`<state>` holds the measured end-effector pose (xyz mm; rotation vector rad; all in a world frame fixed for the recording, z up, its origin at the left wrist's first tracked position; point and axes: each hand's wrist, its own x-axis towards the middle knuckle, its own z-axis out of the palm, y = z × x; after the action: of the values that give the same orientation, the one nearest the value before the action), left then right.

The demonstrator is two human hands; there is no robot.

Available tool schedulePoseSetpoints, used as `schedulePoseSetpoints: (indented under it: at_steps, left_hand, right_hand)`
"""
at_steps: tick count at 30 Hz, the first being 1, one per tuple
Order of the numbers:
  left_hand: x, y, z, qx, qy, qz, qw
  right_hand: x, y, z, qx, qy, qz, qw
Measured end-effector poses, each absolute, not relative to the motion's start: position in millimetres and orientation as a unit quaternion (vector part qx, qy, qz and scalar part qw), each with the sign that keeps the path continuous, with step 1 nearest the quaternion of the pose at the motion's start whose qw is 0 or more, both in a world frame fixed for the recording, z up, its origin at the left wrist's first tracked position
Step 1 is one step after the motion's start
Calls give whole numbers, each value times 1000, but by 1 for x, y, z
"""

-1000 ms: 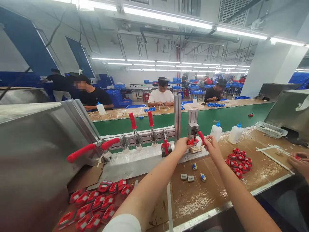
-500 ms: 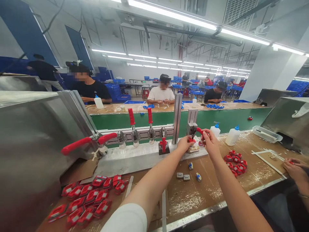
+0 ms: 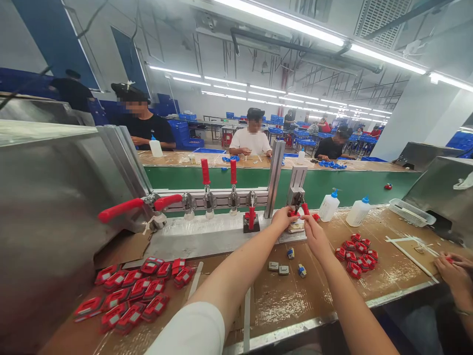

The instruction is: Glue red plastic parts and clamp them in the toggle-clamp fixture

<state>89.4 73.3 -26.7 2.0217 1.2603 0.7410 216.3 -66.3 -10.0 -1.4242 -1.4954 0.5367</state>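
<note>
My left hand (image 3: 283, 220) is closed on a small red part (image 3: 294, 214) under the small toggle clamp (image 3: 298, 198). A light-coloured block (image 3: 296, 228) sits beneath that part on the fixture. My right hand (image 3: 315, 231) has its fingers closed at the lower end of the clamp's red handle (image 3: 305, 209), which points steeply down. Another red piece (image 3: 317, 217) lies just right of the fixture. In front of it on the bench are two grey blocks (image 3: 283, 270) and two blue-and-cream blocks (image 3: 302, 270).
More toggle clamps (image 3: 209, 197) line a metal rail at left. Red cases lie in a large group (image 3: 138, 288) and a smaller group (image 3: 362, 256). Two blue-capped bottles (image 3: 328, 206) and a plastic basket (image 3: 412, 213) stand behind. A co-worker's hands (image 3: 451, 268) are at right.
My right hand has moved down, and the red handle has swung from pointing right to pointing down. My left hand stays at the red part. The view has shifted slightly.
</note>
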Motion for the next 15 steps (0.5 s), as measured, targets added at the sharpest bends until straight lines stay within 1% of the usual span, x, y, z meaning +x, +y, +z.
schedulePoseSetpoints:
  at_steps: [2,4,6,10,15]
  left_hand:
    - [89,73,-25,773,480,273,314]
    - [88,72,-22,782,478,257,306]
    - [84,68,-18,798,472,236,292]
    - [63,48,0,831,451,203,254]
    - [17,-4,29,865,412,178,225]
  right_hand:
    - [217,-66,-17,-620,-642,133,431]
    - [219,-62,-28,-643,-647,72,402]
    - [224,-54,-40,-649,-657,43,381]
    - [236,-38,-62,-614,-704,-13,356]
    - [243,-24,-77,-598,-732,-37,324]
